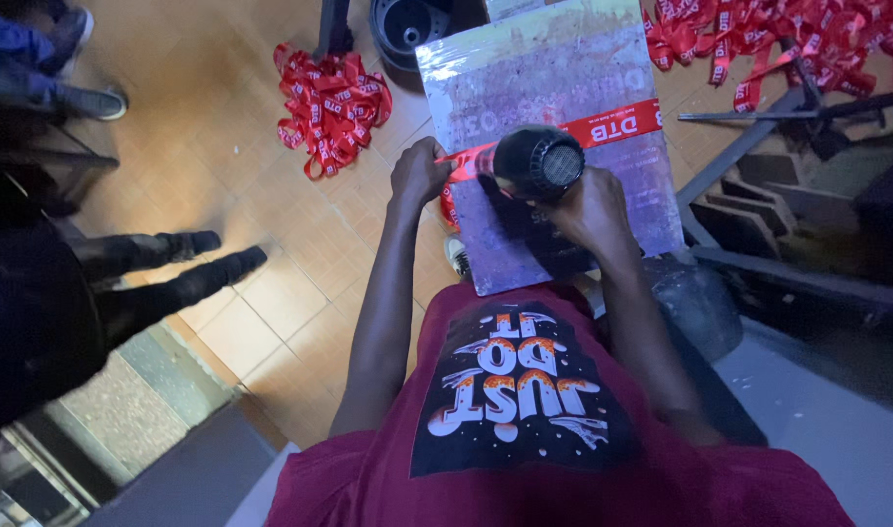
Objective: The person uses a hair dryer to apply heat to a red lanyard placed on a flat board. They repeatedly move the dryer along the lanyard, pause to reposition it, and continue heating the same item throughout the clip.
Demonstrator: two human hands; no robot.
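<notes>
Left hand (417,174) pinching the end of one red ribbon (603,127) flat across a grey board (564,68); right hand (588,210) wrapped tight round a black heat gun (532,162) aimed down at it. Probably midway through this strip. Two heaps of ribbons waiting on the floor (271,293): one left (331,107), one right (769,34).

Red ribbon (554,137) across grey board (564,78)
</notes>
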